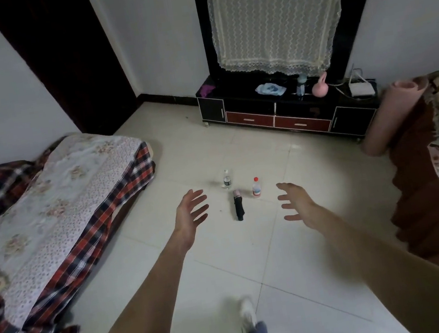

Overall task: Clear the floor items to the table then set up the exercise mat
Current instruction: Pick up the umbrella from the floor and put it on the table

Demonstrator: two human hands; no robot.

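Observation:
On the pale tiled floor ahead stand a clear bottle with a dark label [226,179] and a clear bottle with a red cap [256,187]. Between them lies a folded black umbrella with a pinkish handle [238,205]. My left hand [191,211] is stretched out to the left of these, fingers spread, holding nothing. To the right of them my right hand [294,202] is also stretched out and open. A rolled pink exercise mat [390,119] leans at the right against a covered seat. The black and red low table [288,115] stands against the far wall.
A bed with a floral sheet and plaid blanket [55,209] fills the left side. A seat under a reddish-brown cover [429,190] is on the right. On the low table stand a pink kettlebell [320,87], a bottle [301,85], a white box [361,89] and a bag. My foot [246,313] is below.

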